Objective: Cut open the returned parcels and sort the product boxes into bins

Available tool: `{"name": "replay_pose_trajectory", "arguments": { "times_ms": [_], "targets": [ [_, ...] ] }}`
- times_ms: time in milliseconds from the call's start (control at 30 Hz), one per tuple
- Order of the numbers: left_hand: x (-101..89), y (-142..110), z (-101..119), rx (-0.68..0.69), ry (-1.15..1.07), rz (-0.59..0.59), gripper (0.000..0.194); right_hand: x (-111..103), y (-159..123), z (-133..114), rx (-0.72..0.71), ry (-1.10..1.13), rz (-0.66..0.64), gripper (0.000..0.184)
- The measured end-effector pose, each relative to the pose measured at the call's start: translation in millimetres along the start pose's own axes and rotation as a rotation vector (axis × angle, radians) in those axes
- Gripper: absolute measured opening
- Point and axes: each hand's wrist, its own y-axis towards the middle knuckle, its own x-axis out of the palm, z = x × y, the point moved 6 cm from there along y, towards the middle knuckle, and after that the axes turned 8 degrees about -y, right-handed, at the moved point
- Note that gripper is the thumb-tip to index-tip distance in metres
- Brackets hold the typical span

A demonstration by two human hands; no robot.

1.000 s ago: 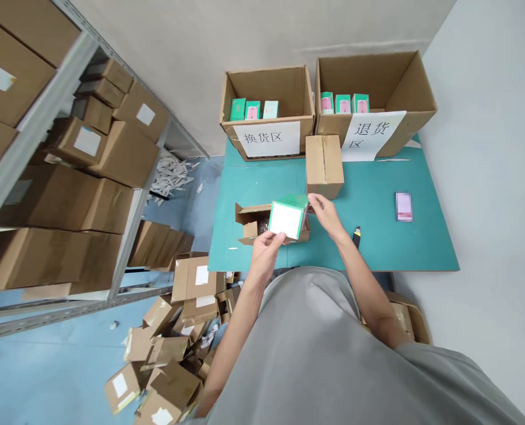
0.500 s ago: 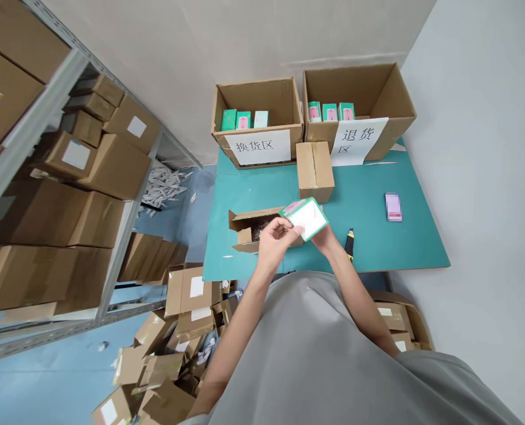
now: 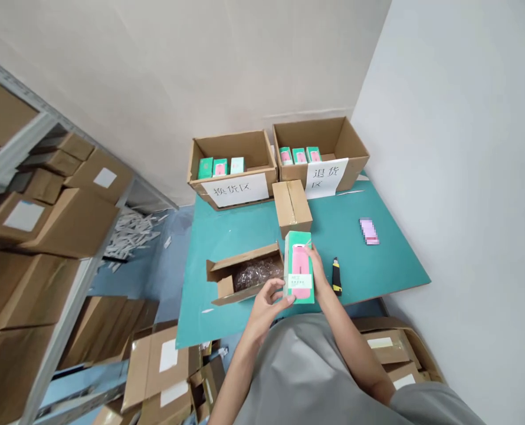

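Between my hands is a green product box (image 3: 300, 260) with a pink device printed on its front, held upright above the table's near side. My left hand (image 3: 268, 307) grips its lower left edge with thumb and fingers. Along the right side, my right hand (image 3: 318, 274) is closed on it, fingers at the upper edge. Just left of it lies an open cardboard carton (image 3: 245, 289) with clear bubble wrap (image 3: 258, 273) inside. Beyond the product box stands a closed brown carton (image 3: 292, 206). A black and yellow box cutter (image 3: 336, 276) lies right of my right hand.
Two large labelled cartons, a left one (image 3: 196, 183) and a right one (image 3: 355, 144), stand at the back of the green table (image 3: 390, 265) with several product boxes inside. A pixelated pink item (image 3: 369, 231) lies at right. Shelving (image 3: 76, 236) and piled cartons (image 3: 151, 360) occupy the left.
The product box has been turned from its white face to its pink printed front and stood upright. My view has tilted up, so the table sits lower in the picture.
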Motion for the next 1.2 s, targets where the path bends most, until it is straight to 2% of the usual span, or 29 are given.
{"name": "replay_pose_trajectory", "arguments": {
  "times_ms": [167,367,533,733,1000,1100,1200],
  "targets": [
    [-1.8,19.4,5.1,0.068,-0.058,0.064,0.064,5.7,-3.7,-8.3,-0.013,0.019,0.005,0.077],
    [-6.4,54.2,30.0,0.15,-0.065,0.146,0.068,14.5,-6.7,-1.0,-0.064,-0.065,-0.038,0.076],
    [0.2,82.0,49.3,0.131,-0.002,0.117,0.069,15.1,4.6,5.2,-0.067,-0.133,-0.031,0.076],
    [17.6,111.9,61.4,0.114,0.031,0.024,0.063,9.8,37.3,1.9,-0.056,-0.178,-0.103,0.067],
    [12.1,158.3,66.2,0.087,0.117,-0.007,0.058,-0.6,77.5,-0.8,-0.023,-0.228,-0.097,0.057],
    [7.3,178.0,78.2,0.099,0.101,0.005,0.055,9.2,100.7,-2.4,-0.017,-0.209,-0.082,0.056],
    [0.6,207.2,108.2,0.176,0.081,0.05,0.054,35.7,140.7,-15.6,-0.096,-0.203,-0.088,0.053]
  ]
}}
